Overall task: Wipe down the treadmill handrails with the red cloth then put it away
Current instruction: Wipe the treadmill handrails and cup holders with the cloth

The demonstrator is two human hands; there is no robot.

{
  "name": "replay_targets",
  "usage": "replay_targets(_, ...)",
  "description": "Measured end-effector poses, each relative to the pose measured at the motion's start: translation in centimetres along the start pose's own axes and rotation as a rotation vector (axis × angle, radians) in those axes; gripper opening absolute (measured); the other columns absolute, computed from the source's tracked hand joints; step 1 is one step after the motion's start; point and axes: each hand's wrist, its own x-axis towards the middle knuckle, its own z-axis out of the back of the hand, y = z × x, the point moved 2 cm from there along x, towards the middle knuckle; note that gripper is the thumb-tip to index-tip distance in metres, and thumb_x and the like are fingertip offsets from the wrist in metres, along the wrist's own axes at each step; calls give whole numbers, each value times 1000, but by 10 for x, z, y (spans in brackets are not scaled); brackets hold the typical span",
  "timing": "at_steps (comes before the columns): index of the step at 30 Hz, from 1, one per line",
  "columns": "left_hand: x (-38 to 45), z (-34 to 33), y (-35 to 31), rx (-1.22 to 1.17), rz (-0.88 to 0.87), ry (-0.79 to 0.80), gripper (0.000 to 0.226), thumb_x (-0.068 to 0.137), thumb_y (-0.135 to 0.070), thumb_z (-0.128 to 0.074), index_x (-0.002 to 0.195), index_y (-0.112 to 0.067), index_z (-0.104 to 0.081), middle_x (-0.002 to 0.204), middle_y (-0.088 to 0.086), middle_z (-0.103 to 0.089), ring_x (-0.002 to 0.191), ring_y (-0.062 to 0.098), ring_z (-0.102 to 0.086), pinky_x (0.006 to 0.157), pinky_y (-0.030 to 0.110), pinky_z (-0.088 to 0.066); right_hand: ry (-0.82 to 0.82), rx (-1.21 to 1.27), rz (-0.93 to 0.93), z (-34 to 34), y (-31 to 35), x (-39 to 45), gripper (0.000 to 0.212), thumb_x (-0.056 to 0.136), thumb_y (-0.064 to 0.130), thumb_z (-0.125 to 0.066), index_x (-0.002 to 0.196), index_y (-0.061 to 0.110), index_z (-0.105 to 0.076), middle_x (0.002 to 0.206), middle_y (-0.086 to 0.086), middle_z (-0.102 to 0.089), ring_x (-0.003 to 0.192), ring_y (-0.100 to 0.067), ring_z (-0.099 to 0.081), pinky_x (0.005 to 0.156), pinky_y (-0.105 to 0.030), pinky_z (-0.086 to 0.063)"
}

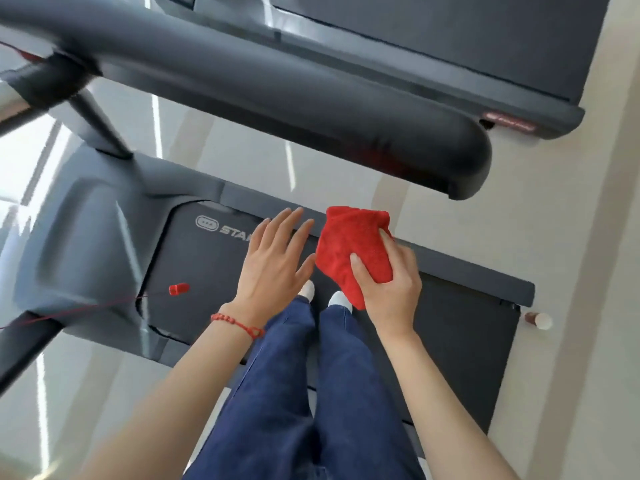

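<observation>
My right hand [389, 282] grips a bunched red cloth [353, 249] in the air above the treadmill belt [450, 327], thumb pressed on the cloth's front. Just to its left, my left hand [273, 265] hovers open with fingers spread, close to the cloth but apart from it; a red braided bracelet circles that wrist. A thick dark handrail [277, 88] runs across the upper part of the view, its rounded end at the right, above and beyond both hands. Neither hand touches the handrail.
I stand on the belt in blue trousers and white socks. A red safety clip [179, 289] on a red cord lies near the motor cover [93, 230]. A second treadmill [450, 46] sits beyond. A small white-capped bottle [538, 320] stands on the floor at right.
</observation>
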Motion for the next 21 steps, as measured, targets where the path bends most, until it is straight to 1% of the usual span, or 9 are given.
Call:
replay_targets(2, 9, -8, -7, 0, -64, 24, 48, 89, -33, -42, 119, 2, -59, 126, 21, -56, 119, 37, -51, 99, 52, -38, -60, 1, -33, 4, -10, -2, 54, 77, 39, -67, 125, 18, -55, 107, 4, -52, 94, -3, -51, 83, 0, -34)
replay_targets(7, 31, -25, -18, -16, -251, 94, 49, 88, -32, -42, 118, 3, -59, 125, 22, -57, 116, 39, -53, 98, 53, -37, -232, -8, -146, 15, -31, -8, 51, 76, 28, -74, 122, 15, -57, 107, -4, -56, 92, -7, -54, 82, -1, -36)
replay_targets(11, 45, -37, -27, -20, -378, 144, 45, 84, -25, -55, 119, 2, -58, 125, 22, -57, 116, 40, -53, 97, 54, -39, -379, -19, -229, 25, -43, -17, 49, 75, 24, -75, 120, 12, -58, 104, -8, -58, 90, -11, -56, 80, -3, -38)
replay_targets(12, 48, -39, -30, -27, -400, 159, 45, 82, -24, -57, 120, 2, -58, 126, 22, -57, 116, 40, -52, 96, 55, -39, -417, -22, -251, 29, -45, -19, 49, 75, 23, -75, 120, 11, -59, 104, -8, -58, 90, -12, -56, 80, -5, -38)
replay_targets(15, 57, -46, -40, -16, -474, 193, 45, 82, -22, -58, 120, 3, -57, 126, 23, -56, 117, 41, -51, 96, 56, -39, -510, -7, -316, 37, -51, -27, 47, 75, 22, -75, 118, 11, -60, 103, -10, -59, 90, -15, -58, 80, -16, -42)
replay_targets(16, 58, -49, -46, -11, -521, 204, 45, 83, -21, -60, 121, 3, -56, 126, 23, -56, 117, 41, -51, 97, 57, -38, -544, -9, -335, 41, -54, -30, 46, 75, 22, -75, 117, 11, -60, 102, -10, -59, 90, -14, -58, 79, -17, -43)
replay_targets(17, 59, -54, -53, -9, -571, 215, 44, 84, -19, -63, 121, 3, -56, 126, 24, -55, 117, 42, -51, 97, 57, -37, -579, -11, -352, 47, -58, -35, 46, 75, 23, -75, 117, 11, -60, 102, -9, -59, 90, -13, -57, 79, -15, -43)
replay_targets(19, 60, -63, -68, 1, -645, 246, 45, 83, -17, -67, 121, 3, -55, 126, 24, -56, 117, 42, -51, 97, 57, -37, -639, -3, -383, 56, -68, -44, 46, 75, 24, -75, 117, 11, -60, 103, -8, -59, 90, -12, -57, 79, -6, -39)
replay_targets(21, 61, -70, -85, 19, -703, 273, 43, 85, -20, -61, 121, 3, -56, 124, 24, -57, 116, 41, -52, 96, 57, -38, -689, 5, -419, 66, -79, -52, 46, 75, 24, -75, 117, 11, -61, 102, -9, -59, 90, -13, -57, 79, -2, -37)
